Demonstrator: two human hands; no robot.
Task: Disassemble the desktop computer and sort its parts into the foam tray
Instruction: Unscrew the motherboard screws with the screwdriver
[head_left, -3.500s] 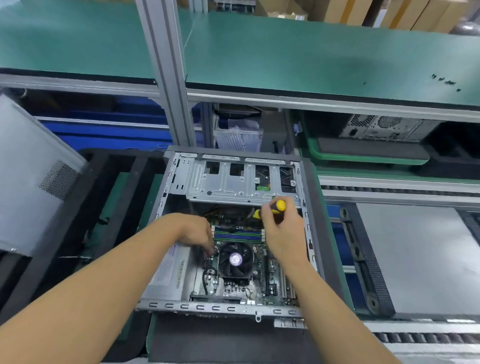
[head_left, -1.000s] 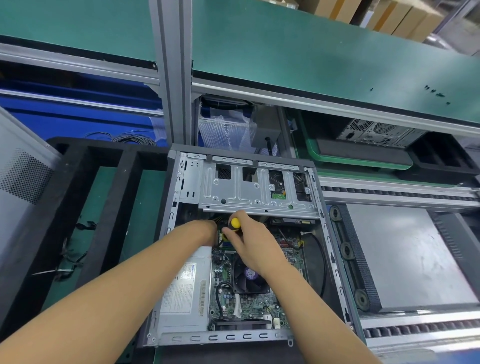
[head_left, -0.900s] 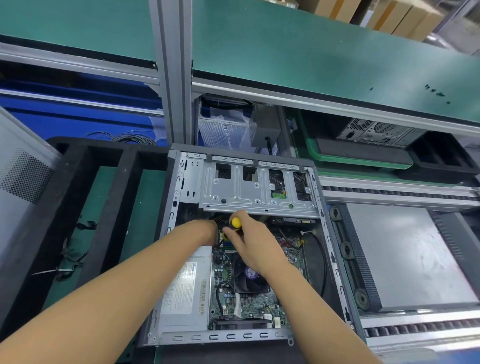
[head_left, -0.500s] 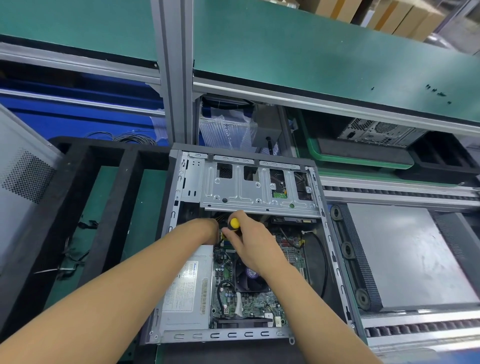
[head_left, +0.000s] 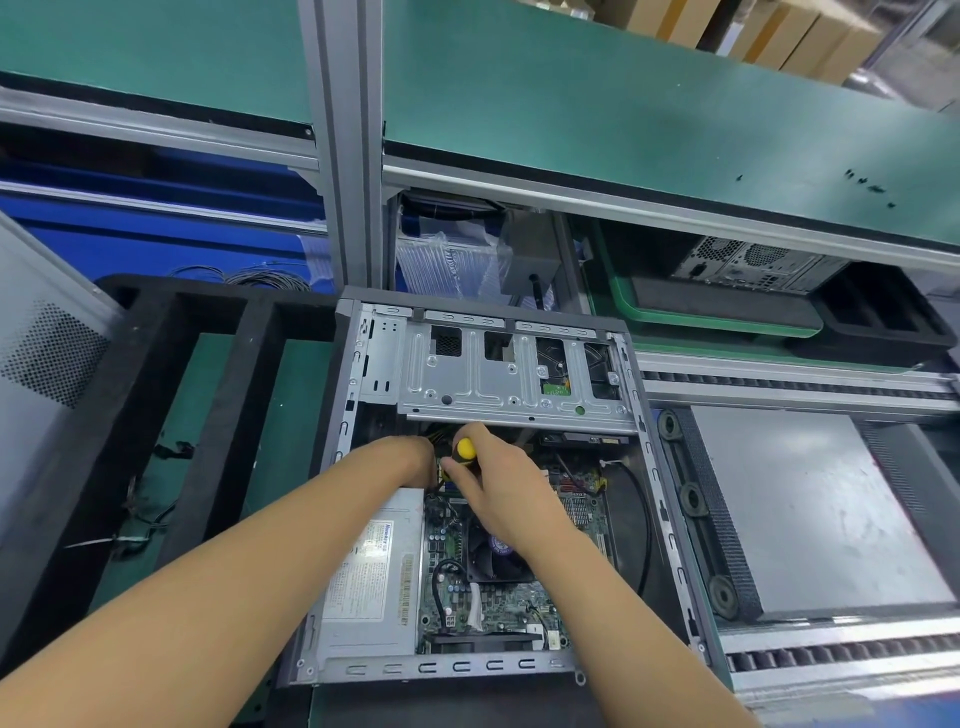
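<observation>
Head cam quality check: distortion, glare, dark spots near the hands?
Head view: wide-angle, so the shelf rail and post lean and bow toward the edges; light is even, with a soft sheen on the grey panel at right; shadow under the drive cage hides the fingertips of the left hand; the right hand and screwdriver are sharp, no motion blur.

left hand (head_left: 415, 460): fingers hidden, forearm extended | right hand (head_left: 501, 480): curled, gripping screwdriver (head_left: 464, 450)
</observation>
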